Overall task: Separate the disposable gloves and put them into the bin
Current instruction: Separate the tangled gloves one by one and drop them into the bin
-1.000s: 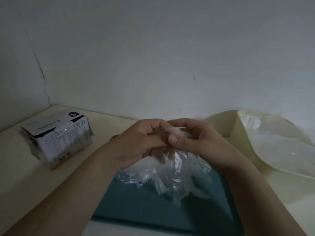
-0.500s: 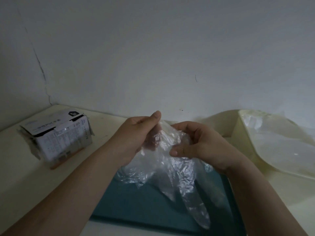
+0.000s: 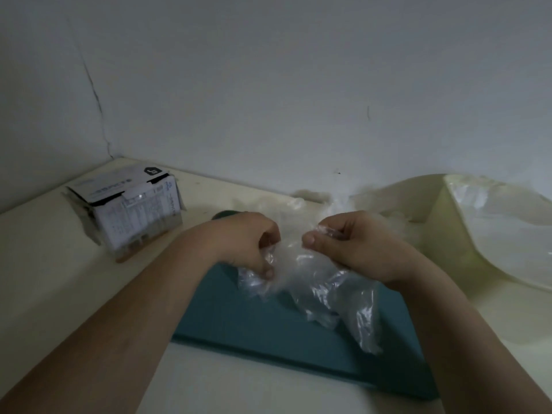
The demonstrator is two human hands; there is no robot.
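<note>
Far left, by the wall corner: a cardboard box [image 3: 128, 210], white w/ small print, top flap open, sits on the pale desk [image 3: 44, 279]. A dark crack [image 3: 95, 100] runs down the wall [image 3: 298, 85] above it.

Centre: a teal mat [image 3: 254, 330] lies flat on the desk, under both forearms. The left hand [image 3: 246, 243] is over the mat's far edge, fingers curled, thumb + fingertips pinching the left side of a clump of clear gloves [image 3: 316, 285]. The clump is crinkled and hangs btwn the two hands, w/ its lower end drooping toward the mat at right. Can't tell if it touches the mat, nor how many gloves are in it.

The right hand [image 3: 355, 246] is just beside the left, w/ a small gap btwn them. Its fingers are curled and its thumb is against the forefinger, pinching the clump's upper right edge. Behind the hands, near the wall, lies more thin film [image 3: 298, 201], too blurred to make out.

Far right: a cream bin [image 3: 445, 234] on the desk, w/ loose clear plastic [image 3: 501, 216] inside. The held gloves are left of the bin, apart from it.
</note>
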